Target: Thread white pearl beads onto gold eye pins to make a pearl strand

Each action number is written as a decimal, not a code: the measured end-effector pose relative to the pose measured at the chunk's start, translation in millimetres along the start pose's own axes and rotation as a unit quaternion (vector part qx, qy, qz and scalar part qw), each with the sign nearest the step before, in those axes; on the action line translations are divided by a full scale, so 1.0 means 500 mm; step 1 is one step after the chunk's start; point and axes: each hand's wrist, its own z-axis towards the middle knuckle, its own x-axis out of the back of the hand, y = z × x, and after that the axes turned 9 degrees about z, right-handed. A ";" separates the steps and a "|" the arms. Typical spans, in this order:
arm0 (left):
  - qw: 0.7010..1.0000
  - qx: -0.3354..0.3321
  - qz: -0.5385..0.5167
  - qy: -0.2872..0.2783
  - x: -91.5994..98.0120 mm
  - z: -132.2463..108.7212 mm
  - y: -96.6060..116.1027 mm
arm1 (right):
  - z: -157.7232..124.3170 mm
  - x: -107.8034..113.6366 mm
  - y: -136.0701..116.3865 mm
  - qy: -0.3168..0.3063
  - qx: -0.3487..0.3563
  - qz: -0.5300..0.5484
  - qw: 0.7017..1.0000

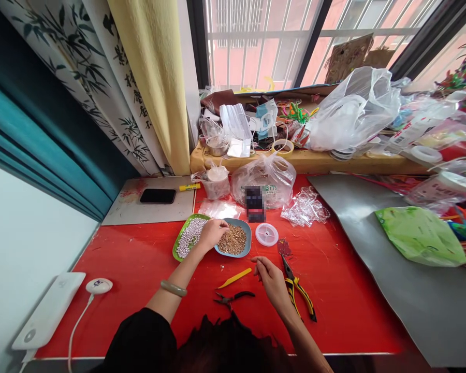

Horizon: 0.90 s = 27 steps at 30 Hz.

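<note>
My left hand (213, 231) reaches over the near edge of a green dish of white pearl beads (188, 237), fingers curled together as if pinching a bead; what they hold is too small to see. Beside it sits a blue dish of gold beads (235, 239). My right hand (270, 274) hovers over the red table (140, 259) with fingertips pinched, perhaps on a thin thread that I cannot make out. A yellow tool (235, 278) lies left of it, small black pliers (233, 299) in front, and yellow-handled pliers (298, 288) to its right.
A white spool (266, 234), clear bags (305, 207) and a plastic bag (264, 178) lie behind the dishes. A phone (157, 196) rests on a grey board at back left. A grey sheet (404, 269) with a green bag (421, 235) covers the right. The windowsill is cluttered.
</note>
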 end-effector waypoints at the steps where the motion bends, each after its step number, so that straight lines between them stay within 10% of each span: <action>1: 1.000 0.001 0.002 -0.002 0.000 0.001 0.001 | -0.001 0.000 0.002 0.000 -0.001 0.002 1.000; 27: 0.991 -0.041 0.067 -0.105 0.013 0.030 0.037 | -0.036 0.000 0.044 0.000 -0.008 0.027 1.000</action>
